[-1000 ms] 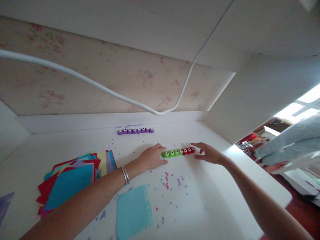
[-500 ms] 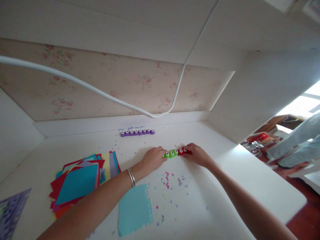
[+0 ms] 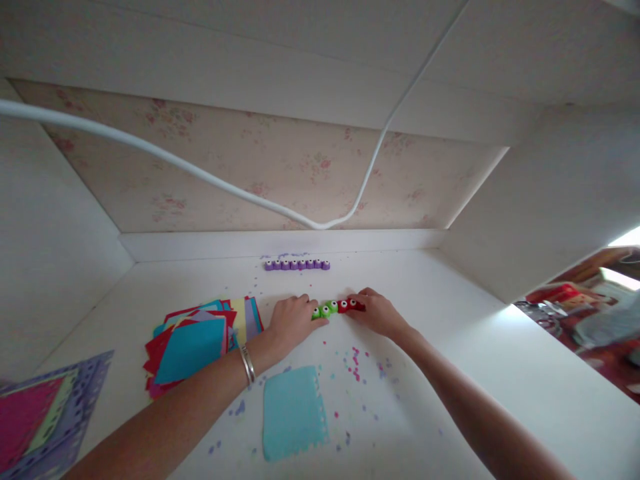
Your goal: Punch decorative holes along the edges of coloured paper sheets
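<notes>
A short row of small green craft punches (image 3: 326,311) and red craft punches (image 3: 343,306), with white eye-like tops, sits on the white tabletop between my hands. My left hand (image 3: 294,320) is closed around the green end, and its fingers partly cover the punches there. At the red end, my right hand (image 3: 376,312) grips with thumb and fingers. Behind them a straight row of purple craft punches (image 3: 297,265) stands near the back wall. A light blue paper sheet (image 3: 294,412) with a notched right edge lies in front.
Stacked coloured paper (image 3: 195,350) lies left of my forearm. More notched sheets (image 3: 83,400), purple, green and pink, are at the lower left. Tiny paper bits (image 3: 356,363) are scattered about the table. A white cable (image 3: 320,225) hangs in front of the floral wall.
My view has turned a little to the left. The green punches between my hands are less evenly lined up, and my left hand covers more of that end.
</notes>
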Tool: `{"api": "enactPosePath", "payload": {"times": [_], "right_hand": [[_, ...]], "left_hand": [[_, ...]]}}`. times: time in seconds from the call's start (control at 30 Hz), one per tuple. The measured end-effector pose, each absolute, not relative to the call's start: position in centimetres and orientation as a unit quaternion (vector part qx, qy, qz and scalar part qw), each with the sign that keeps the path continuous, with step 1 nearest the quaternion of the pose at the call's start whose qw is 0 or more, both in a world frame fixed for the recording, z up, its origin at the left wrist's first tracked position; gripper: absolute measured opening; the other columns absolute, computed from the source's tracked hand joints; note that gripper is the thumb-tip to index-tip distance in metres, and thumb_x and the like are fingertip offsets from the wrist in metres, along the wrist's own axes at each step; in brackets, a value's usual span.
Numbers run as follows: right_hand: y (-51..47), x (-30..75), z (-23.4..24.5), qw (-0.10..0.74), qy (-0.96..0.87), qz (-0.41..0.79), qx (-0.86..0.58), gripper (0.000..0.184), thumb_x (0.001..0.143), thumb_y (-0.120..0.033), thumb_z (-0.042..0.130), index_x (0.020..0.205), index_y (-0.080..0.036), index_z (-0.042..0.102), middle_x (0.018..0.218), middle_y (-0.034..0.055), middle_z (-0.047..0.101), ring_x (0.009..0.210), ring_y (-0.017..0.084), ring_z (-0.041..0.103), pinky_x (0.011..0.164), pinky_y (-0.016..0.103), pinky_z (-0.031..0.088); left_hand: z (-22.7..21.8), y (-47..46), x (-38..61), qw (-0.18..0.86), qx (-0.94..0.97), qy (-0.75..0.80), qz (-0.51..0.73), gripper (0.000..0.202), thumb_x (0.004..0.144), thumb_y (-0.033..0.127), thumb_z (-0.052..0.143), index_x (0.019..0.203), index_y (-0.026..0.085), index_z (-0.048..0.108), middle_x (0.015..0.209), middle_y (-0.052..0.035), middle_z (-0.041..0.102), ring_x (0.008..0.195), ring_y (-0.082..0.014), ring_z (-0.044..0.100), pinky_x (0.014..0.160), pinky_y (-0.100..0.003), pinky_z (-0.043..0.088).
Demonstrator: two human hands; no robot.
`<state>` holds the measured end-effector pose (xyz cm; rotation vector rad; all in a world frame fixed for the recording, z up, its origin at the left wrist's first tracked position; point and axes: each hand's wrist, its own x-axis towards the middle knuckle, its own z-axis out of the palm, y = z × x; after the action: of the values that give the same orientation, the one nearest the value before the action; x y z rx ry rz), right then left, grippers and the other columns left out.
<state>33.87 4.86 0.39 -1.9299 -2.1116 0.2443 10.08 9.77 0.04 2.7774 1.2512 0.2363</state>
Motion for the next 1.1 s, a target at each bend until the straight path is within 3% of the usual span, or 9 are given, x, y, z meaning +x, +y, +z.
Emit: {"api": "enactPosePath", "payload": {"times": [0.43,1.1], "right_hand": [[8.1,28.3,0.9,0.101,-0.702,0.077,-0.701,0.022,0.085,-0.041,0.060,0.099,-0.029,0.071,0.096,0.0044,0.062,0.076,0.016,0.061,0.069,0.024,0.039],[15.8,24.7,1.5,0.101,-0.691,0.060,-0.713,0.027,0.082,-0.044,0.059,0.098,-0.026,0.073,0.101,0.0087,0.066,0.088,0.021,0.064,0.074,0.027,0.045]], "left_hand": [[0.0,12.5,6.0,0.005,0.888,0.456,0.067,0.041,0.090,0.054,0.047,0.100,0.020,0.066,0.093,-0.0100,0.064,0.089,-0.0273,0.062,0.070,-0.035,0.044],[0.7,20.0,4.1,-0.021,0.870,0.489,0.055,0.038,0.088,0.052,0.050,0.099,0.021,0.069,0.095,-0.0111,0.069,0.088,-0.0280,0.066,0.072,-0.036,0.048]]}}
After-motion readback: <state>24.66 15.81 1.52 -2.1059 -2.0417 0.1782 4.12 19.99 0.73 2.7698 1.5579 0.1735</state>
